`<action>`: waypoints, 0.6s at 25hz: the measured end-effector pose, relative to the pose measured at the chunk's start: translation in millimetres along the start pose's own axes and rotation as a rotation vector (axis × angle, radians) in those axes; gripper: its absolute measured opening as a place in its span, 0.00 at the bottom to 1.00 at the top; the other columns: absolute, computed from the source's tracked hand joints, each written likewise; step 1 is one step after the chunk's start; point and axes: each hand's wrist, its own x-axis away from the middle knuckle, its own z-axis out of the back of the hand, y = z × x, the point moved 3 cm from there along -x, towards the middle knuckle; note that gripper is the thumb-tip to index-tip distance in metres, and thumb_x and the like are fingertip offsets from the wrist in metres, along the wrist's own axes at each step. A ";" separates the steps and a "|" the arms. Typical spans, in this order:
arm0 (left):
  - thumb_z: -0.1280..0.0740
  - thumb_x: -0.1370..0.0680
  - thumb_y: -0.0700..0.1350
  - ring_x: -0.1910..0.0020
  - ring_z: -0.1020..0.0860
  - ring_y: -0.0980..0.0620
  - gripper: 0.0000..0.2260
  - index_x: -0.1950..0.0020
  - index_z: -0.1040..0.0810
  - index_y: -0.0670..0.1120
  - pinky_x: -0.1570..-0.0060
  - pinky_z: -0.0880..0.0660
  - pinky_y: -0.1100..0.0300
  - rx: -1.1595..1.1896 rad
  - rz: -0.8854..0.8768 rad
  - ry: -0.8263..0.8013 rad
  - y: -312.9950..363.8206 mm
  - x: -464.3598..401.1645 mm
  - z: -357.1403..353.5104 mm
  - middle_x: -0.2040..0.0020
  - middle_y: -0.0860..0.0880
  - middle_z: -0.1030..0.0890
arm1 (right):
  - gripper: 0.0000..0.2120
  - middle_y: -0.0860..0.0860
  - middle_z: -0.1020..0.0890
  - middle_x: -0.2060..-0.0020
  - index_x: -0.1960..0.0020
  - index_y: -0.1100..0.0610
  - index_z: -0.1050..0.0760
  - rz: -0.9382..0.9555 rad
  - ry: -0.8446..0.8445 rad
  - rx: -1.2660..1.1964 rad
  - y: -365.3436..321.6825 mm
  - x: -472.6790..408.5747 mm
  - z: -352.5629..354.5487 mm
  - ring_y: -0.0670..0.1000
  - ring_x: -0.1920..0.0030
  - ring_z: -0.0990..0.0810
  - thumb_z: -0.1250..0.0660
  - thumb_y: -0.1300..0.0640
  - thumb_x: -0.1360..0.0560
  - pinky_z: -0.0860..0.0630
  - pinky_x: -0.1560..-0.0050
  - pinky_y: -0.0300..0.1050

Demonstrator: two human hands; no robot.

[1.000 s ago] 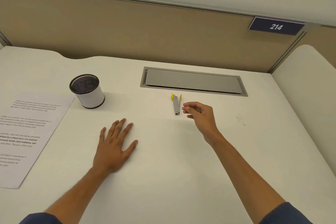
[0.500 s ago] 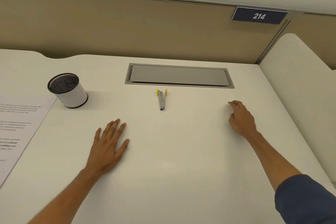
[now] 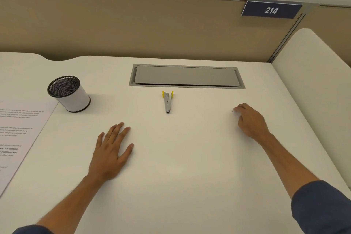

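Observation:
A small grey metal tool with two yellow tabs lies on the white desk, just in front of the grey cable hatch. My left hand rests flat on the desk, fingers straight and spread, below and left of the tool. Far to the tool's right, my right hand sits on the desk with its fingers curled down, fingertips touching the surface. A tiny dark speck lies by those fingertips. I see nothing held in that hand.
A white pen cup with a black mesh rim stands at the left. A printed sheet lies at the left edge. A tan partition with a "214" sign backs the desk; a white side panel rises at the right.
My right hand, fingertips pinched together, left the grey tool and moved right, settling on the desk with curled fingers. The left hand stayed flat. The camera view shifted slightly.

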 end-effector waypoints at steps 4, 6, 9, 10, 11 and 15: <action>0.52 0.21 0.63 0.22 0.47 0.55 0.29 0.22 0.39 0.55 0.24 0.54 0.52 0.008 0.001 0.005 0.3 0.0 0.8 0.21 0.54 0.42 | 0.19 0.52 0.23 0.38 0.36 0.59 0.24 0.052 -0.014 0.014 -9.2 -3.1 -4.8 0.58 0.45 0.22 0.42 0.67 0.24 0.27 0.51 0.49; 0.51 0.21 0.63 0.22 0.47 0.55 0.29 0.22 0.39 0.55 0.24 0.53 0.51 0.012 0.003 0.012 0.3 0.4 0.6 0.21 0.54 0.42 | 0.17 0.52 0.22 0.39 0.38 0.59 0.23 0.039 -0.005 0.029 -7.5 -3.2 -4.8 0.58 0.47 0.21 0.41 0.66 0.24 0.27 0.52 0.49; 0.51 0.21 0.63 0.22 0.46 0.55 0.28 0.23 0.39 0.54 0.24 0.52 0.50 0.014 0.000 0.014 0.3 0.1 0.4 0.21 0.54 0.42 | 0.14 0.52 0.21 0.43 0.41 0.58 0.22 0.003 0.011 -0.011 1.8 0.0 -0.4 0.58 0.48 0.21 0.38 0.62 0.24 0.26 0.52 0.49; 0.51 0.21 0.63 0.22 0.46 0.54 0.28 0.23 0.38 0.54 0.24 0.52 0.50 0.013 -0.002 0.016 0.2 -0.1 0.4 0.21 0.54 0.41 | 0.13 0.52 0.21 0.44 0.41 0.57 0.22 -0.004 0.003 -0.036 5.5 1.7 0.4 0.57 0.48 0.21 0.37 0.60 0.24 0.26 0.52 0.48; 0.51 0.21 0.63 0.22 0.45 0.54 0.28 0.23 0.38 0.54 0.24 0.52 0.50 0.012 -0.001 0.019 0.2 0.0 0.6 0.21 0.54 0.41 | 0.12 0.52 0.22 0.45 0.41 0.57 0.22 -0.012 -0.007 -0.066 8.4 3.3 0.9 0.57 0.47 0.21 0.36 0.59 0.24 0.27 0.52 0.47; 0.51 0.21 0.63 0.22 0.45 0.54 0.28 0.23 0.38 0.54 0.24 0.52 0.50 0.012 0.003 0.019 0.2 0.3 0.6 0.21 0.54 0.41 | 0.09 0.53 0.19 0.51 0.46 0.57 0.18 -0.074 0.014 -0.236 18.7 3.9 -1.3 0.55 0.52 0.20 0.32 0.58 0.24 0.27 0.52 0.46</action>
